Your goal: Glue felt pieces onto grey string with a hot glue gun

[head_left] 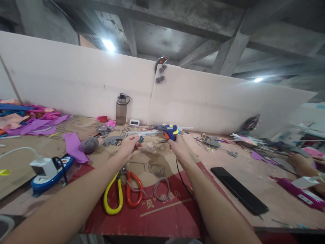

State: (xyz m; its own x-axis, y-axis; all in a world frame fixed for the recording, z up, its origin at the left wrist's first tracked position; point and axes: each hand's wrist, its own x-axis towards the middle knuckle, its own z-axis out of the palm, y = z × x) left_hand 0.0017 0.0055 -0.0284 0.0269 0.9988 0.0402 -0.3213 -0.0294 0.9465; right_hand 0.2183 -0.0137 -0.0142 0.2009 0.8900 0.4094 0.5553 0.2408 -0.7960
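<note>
My right hand is wrapped round the handle of a blue hot glue gun, whose nozzle points left. My left hand pinches a small dark bluish piece at the fingertips; its exact kind is too small to make out. Between and below my hands, a thin grey cord lies in loose loops on the cardboard. Scissors with one yellow and one red handle rest under my left forearm, their blades partly hidden.
A black phone lies right of my right forearm. At left are a blue power strip, a grey yarn ball and purple felt. A bottle stands at the white partition. Another person's hand shows at far right.
</note>
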